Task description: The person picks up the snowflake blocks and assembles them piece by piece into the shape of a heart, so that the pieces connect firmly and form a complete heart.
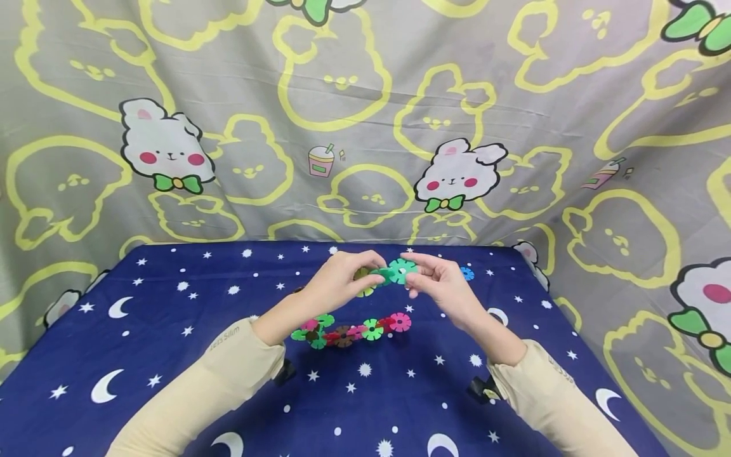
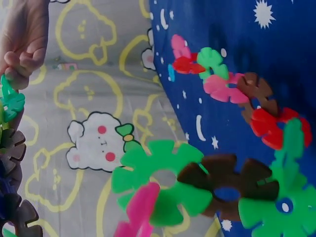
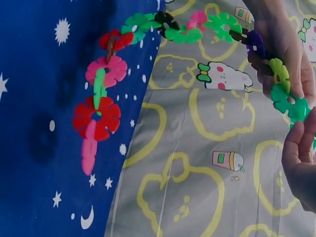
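Note:
A chain of notched plastic discs point(image 1: 372, 329) in green, pink, red, brown and other colours hangs in a curve above the cloth. My left hand point(image 1: 342, 276) grips its upper end around a yellow-green disc point(image 3: 279, 73) and a dark purple disc point(image 3: 256, 44). With thumb and fingers, my right hand point(image 1: 442, 282) pinches a teal-green disc point(image 1: 403, 271) at that end, where it meets another green disc. The hands are close together, raised over the table. The chain's far end, a pink disc point(image 3: 89, 150), dangles free. Fingers partly hide the joined discs.
A dark blue cloth point(image 1: 188, 381) with white stars and moons covers the table. A blue disc point(image 1: 467, 273) shows beyond my right hand. Behind the table hangs a grey curtain point(image 1: 354, 146) with yellow outlines and rabbit faces.

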`<state>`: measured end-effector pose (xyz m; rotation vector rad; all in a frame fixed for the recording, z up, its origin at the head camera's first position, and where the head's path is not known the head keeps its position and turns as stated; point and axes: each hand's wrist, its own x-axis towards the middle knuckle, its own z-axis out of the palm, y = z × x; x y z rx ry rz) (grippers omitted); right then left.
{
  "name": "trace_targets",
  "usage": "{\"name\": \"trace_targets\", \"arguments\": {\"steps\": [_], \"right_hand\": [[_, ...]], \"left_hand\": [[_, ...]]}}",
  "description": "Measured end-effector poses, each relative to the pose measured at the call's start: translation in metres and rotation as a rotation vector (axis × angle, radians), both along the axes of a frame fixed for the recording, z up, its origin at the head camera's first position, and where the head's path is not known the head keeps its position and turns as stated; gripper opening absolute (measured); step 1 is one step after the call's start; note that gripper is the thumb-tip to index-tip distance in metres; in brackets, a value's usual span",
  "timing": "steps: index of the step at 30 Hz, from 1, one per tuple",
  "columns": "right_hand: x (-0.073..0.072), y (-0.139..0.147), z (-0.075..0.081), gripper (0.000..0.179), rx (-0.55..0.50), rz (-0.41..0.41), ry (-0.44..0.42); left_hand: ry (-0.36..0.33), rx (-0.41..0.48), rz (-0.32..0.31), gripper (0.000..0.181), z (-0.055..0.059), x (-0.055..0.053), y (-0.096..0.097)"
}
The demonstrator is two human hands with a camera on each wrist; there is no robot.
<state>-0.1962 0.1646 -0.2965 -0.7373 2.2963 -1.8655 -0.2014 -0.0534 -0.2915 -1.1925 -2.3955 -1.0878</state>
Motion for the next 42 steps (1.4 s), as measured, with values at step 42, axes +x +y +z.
{"name": "trace_targets", "arguments": {"steps": [42], "right_hand": [[0.001, -0.014, 0.006, 0.043, -0.269, -0.005, -0.068]], "left_hand": [[0.042, 0.11, 0.121, 0.03, 0.002, -0.004, 0.004]]}}
